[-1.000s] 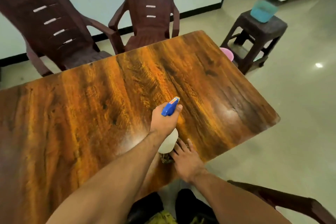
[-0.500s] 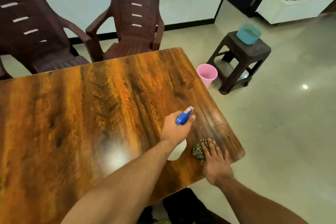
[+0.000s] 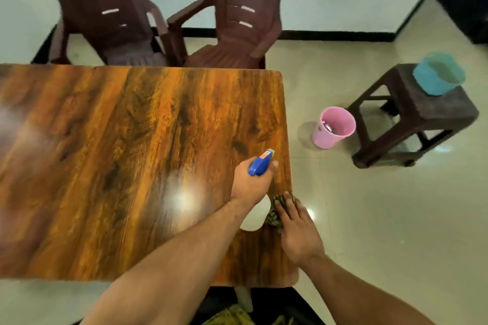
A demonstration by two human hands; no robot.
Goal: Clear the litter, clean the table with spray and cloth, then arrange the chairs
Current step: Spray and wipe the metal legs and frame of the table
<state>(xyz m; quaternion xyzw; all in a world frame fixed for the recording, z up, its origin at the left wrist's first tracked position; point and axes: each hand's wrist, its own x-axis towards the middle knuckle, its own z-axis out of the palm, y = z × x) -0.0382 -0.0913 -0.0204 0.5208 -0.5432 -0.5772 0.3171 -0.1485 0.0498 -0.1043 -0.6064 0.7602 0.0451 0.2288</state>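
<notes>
A glossy wooden table (image 3: 118, 153) fills the left and middle of the view. My left hand (image 3: 250, 182) grips a white spray bottle (image 3: 253, 215) by its blue trigger head (image 3: 260, 165), held over the table's right side with the nozzle facing the far right corner. Just to its right, my right hand (image 3: 298, 229) presses flat on a dark patterned cloth (image 3: 274, 212) at the table's right edge. Two dark brown plastic chairs (image 3: 111, 16) (image 3: 237, 21) stand side by side behind the table's far edge.
A pink bin (image 3: 333, 128) with litter inside sits on the floor right of the table. Beside it stands a dark stool (image 3: 422, 116) with a teal bowl (image 3: 438, 76) on top. Pale tiled floor spreads to the right.
The view has swung round so the table's right edge faces the bin. Both hands shifted toward that edge, the right hand sliding the cloth along; the left keeps the bottle.
</notes>
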